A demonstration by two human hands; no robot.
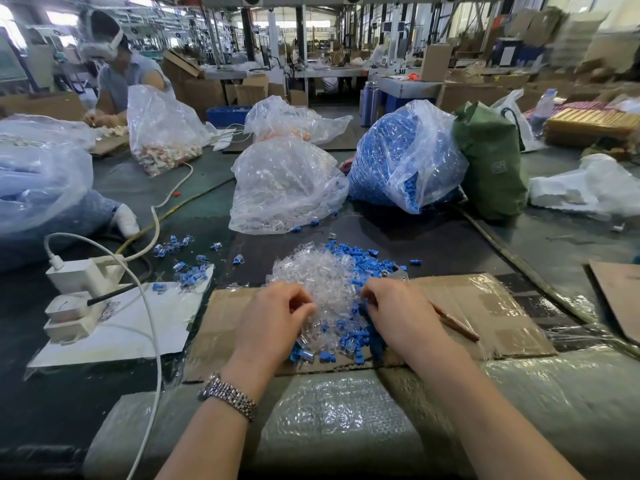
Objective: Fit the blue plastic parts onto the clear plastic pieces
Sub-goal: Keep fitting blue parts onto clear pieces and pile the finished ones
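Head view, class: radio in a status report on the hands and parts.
Left hand and right hand both in the mixed pile, fingers curled; grip unclear. Blue and clear parts unsorted. Nothing in the way.

No writing can be read anywhere. The green bag [491,168], just right of the sack of blue parts [398,161], carries a pale square mark too blurred to make out. The white power strip [74,299], well left of the green bag and nearer the camera, has a small printed patch of dark specks beside it, perhaps a code, also too small to read
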